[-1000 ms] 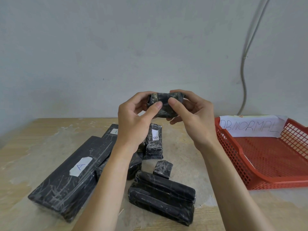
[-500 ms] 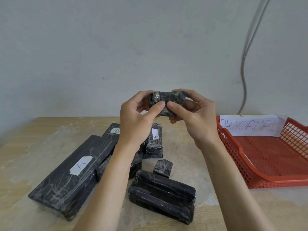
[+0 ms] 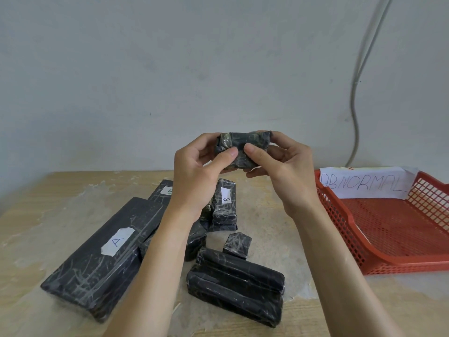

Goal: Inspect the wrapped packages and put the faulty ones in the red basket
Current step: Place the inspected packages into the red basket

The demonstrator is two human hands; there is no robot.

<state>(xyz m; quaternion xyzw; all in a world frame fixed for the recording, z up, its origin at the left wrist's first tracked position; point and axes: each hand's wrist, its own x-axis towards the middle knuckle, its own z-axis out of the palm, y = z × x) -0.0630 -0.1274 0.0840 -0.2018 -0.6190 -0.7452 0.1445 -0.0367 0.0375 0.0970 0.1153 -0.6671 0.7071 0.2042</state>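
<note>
1. The small package (image 3: 244, 147), pinched between the left hand (image 3: 194, 181) and the right hand (image 3: 289, 176), wears creased, glossy black film, with shiny clear tape at its left end.
2. Below the left hand, the long package (image 3: 92, 268) has black wrap scuffed with pale scratches; its paper label (image 3: 117, 241) is matt white.
3. Below and between the hands, the double package (image 3: 235, 288) has smoother, shinier black wrap.
4. Right of the right hand, the red basket (image 3: 401, 267) is moulded plastic mesh with a dull sheen; its paper sign (image 3: 364, 182) is matt white.
5. Under the hands, the table (image 3: 291, 227) is matt wood with rough, pale worn patches.
6. Behind the hands, the wall (image 3: 170, 69) is smooth and matt.
</note>
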